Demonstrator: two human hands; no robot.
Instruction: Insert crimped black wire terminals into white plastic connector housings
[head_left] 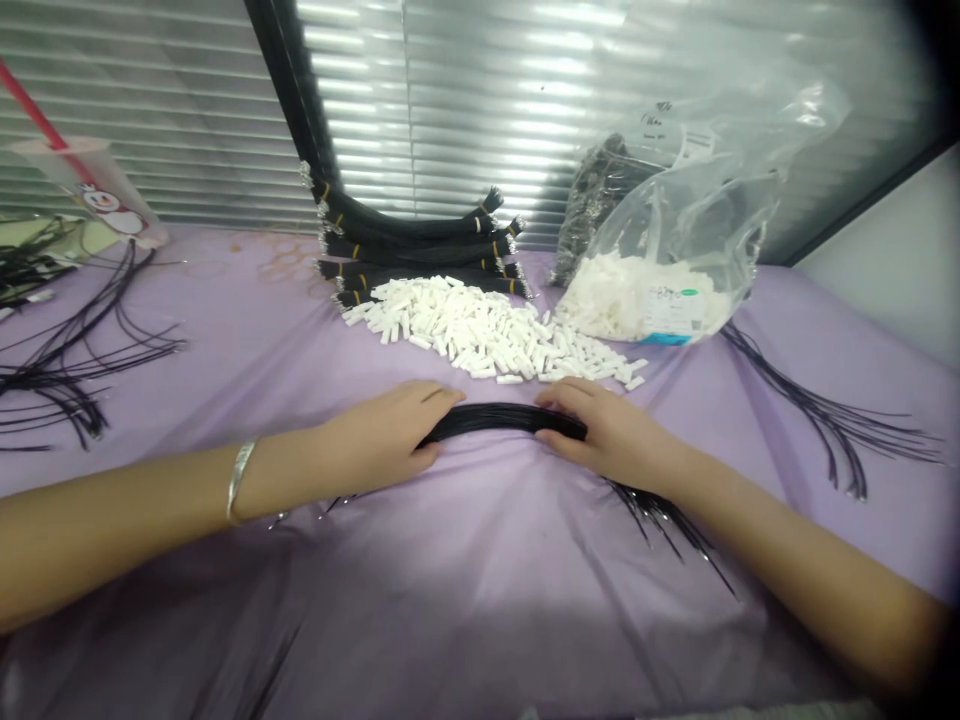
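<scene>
Currently both hands grip one black wire bundle (499, 417), left hand (409, 425) at one end, right hand (592, 425) near the other, fingers curled round it, tips splaying past the right. Bundle sits just above purple cloth (465, 580), near side of white connector pile (480, 330). Behind pile: banded black bundles (420, 240), stacked.
</scene>
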